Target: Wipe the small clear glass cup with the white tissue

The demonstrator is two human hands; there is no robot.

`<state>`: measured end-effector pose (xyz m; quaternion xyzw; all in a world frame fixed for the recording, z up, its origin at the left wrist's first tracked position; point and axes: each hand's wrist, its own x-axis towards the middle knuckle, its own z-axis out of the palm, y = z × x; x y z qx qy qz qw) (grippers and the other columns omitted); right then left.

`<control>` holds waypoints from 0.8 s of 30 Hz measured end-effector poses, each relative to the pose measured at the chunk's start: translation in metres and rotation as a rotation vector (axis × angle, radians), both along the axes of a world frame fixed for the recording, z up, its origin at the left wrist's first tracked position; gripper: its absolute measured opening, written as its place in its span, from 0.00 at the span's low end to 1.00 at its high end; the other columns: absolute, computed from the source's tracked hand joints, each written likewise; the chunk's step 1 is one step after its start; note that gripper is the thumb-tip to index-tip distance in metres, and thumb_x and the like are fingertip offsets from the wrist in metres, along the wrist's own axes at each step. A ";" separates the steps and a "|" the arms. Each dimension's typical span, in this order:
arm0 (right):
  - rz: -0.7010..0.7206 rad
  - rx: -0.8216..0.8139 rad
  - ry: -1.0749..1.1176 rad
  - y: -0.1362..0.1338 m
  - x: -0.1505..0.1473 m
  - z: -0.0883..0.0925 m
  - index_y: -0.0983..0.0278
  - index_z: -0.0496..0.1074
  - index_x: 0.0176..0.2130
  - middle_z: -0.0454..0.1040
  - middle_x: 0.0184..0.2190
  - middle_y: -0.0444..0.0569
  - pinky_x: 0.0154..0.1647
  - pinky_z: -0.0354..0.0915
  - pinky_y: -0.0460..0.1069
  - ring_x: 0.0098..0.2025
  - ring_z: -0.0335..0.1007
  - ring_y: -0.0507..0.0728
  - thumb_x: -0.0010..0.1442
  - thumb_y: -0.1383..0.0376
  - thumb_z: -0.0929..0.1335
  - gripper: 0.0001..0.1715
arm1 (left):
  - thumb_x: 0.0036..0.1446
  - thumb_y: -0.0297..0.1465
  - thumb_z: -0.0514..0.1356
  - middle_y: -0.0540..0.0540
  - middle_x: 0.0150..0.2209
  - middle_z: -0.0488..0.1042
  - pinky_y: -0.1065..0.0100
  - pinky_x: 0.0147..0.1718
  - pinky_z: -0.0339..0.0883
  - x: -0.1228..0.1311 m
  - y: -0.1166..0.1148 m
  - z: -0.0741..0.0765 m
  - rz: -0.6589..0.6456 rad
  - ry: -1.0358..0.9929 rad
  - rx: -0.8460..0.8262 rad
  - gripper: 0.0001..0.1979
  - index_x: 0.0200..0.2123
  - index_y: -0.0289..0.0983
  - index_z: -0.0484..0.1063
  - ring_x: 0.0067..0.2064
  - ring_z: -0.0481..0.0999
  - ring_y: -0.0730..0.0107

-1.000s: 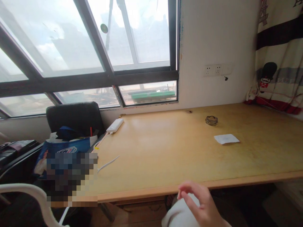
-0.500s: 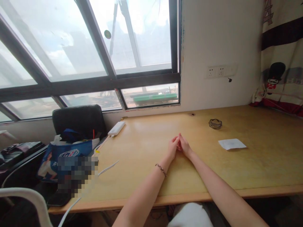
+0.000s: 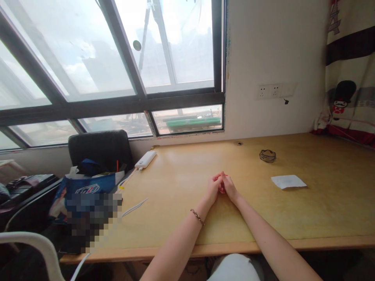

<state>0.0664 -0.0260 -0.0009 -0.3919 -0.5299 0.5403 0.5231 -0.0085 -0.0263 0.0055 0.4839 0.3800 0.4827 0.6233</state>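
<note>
My left hand (image 3: 213, 190) and my right hand (image 3: 230, 189) are clasped together over the middle of the wooden table (image 3: 175, 218). Their fingers are folded into each other, and no object shows between them. A braided bracelet (image 3: 198, 217) circles my left wrist. To the right of my hands, a piece of white paper (image 3: 288, 181) lies flat, apart from them. Beyond the paper sits a dark, ring-shaped coil (image 3: 267, 155), whose kind I cannot make out.
A white power bank (image 3: 145, 159) with a cable lies at the table's left edge. Beside it, a blue bag (image 3: 90, 183) rests on a black chair (image 3: 99, 150). White tubing (image 3: 32, 239) curves at the lower left. Windows, a wall socket (image 3: 268, 91) and a curtain (image 3: 348, 82) stand behind.
My clasped hands have shifted slightly toward me, and their fingers look more tightly folded. The view has moved a little. Things on the table stay in place.
</note>
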 end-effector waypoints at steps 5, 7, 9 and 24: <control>0.009 0.006 -0.001 -0.002 0.001 0.000 0.64 0.56 0.10 0.52 0.06 0.40 0.10 0.45 0.42 0.09 0.49 0.46 0.51 0.42 0.53 0.36 | 0.44 0.42 0.55 0.54 0.12 0.60 0.77 0.12 0.52 -0.001 -0.001 -0.004 -0.012 -0.007 0.003 0.21 0.36 0.32 0.70 0.13 0.58 0.80; 0.012 0.003 -0.017 -0.002 0.000 -0.001 0.64 0.56 0.10 0.51 0.06 0.40 0.10 0.45 0.42 0.09 0.49 0.46 0.51 0.41 0.53 0.36 | 0.44 0.43 0.55 0.55 0.12 0.60 0.77 0.12 0.52 -0.002 -0.001 -0.004 -0.015 -0.014 -0.012 0.20 0.35 0.32 0.70 0.12 0.57 0.81; 0.013 0.000 -0.028 -0.001 0.000 -0.003 0.64 0.56 0.10 0.51 0.05 0.40 0.10 0.45 0.42 0.09 0.49 0.46 0.50 0.41 0.53 0.36 | 0.43 0.43 0.56 0.54 0.12 0.60 0.76 0.13 0.52 -0.002 -0.001 -0.004 -0.014 -0.016 -0.028 0.21 0.34 0.32 0.70 0.12 0.57 0.81; -0.019 0.031 -0.120 -0.006 -0.001 0.003 0.65 0.59 0.11 0.56 0.07 0.42 0.10 0.48 0.42 0.09 0.51 0.46 0.50 0.42 0.54 0.35 | 0.43 0.43 0.55 0.53 0.13 0.63 0.76 0.12 0.52 -0.003 0.001 -0.005 -0.016 0.008 -0.030 0.23 0.37 0.31 0.70 0.12 0.56 0.82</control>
